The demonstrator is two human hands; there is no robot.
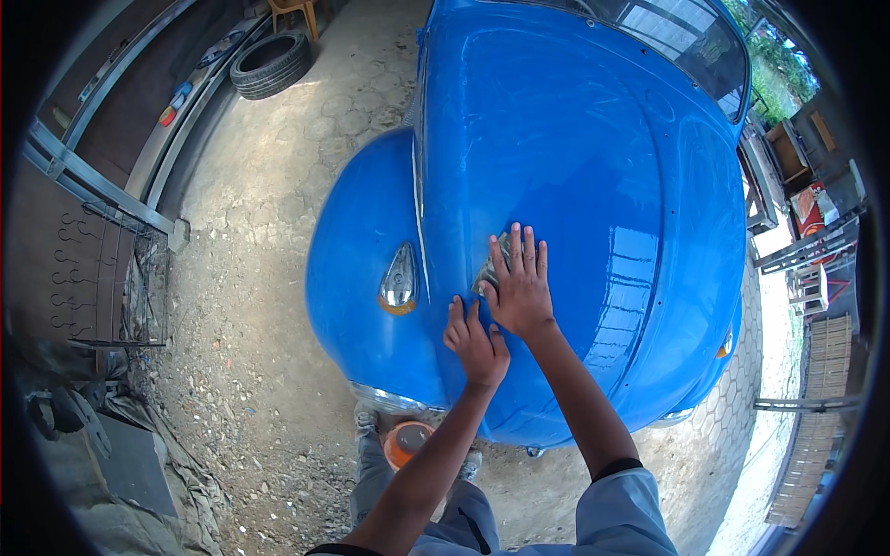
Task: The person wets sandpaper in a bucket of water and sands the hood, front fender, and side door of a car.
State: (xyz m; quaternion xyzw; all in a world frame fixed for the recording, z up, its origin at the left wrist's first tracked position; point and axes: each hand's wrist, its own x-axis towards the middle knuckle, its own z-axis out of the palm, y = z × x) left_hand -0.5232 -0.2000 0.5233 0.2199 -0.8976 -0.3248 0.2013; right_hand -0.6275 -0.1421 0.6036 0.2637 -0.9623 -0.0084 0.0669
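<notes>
A glossy blue car hood (556, 157) with hazy streaks fills the middle of the head view. My right hand (521, 283) lies on it with fingers stretched forward, pressing a small greenish-grey cloth (485, 276) against the paint. Most of the cloth is hidden under the palm and fingers. Just nearer and to the left, my left hand (477, 345) rests on the hood's left side, fingers apart and slightly bent, with nothing seen in it. Left of the hands, a chrome teardrop-shaped lamp (400, 281) sits on the rounded blue fender (357, 241).
An orange bucket (406, 443) stands by my feet below the front bumper (389, 399). A tyre (271, 65) lies on the paved floor at the far left. Metal racks (102, 269) line the left wall. A windshield (677, 32) rises behind the hood.
</notes>
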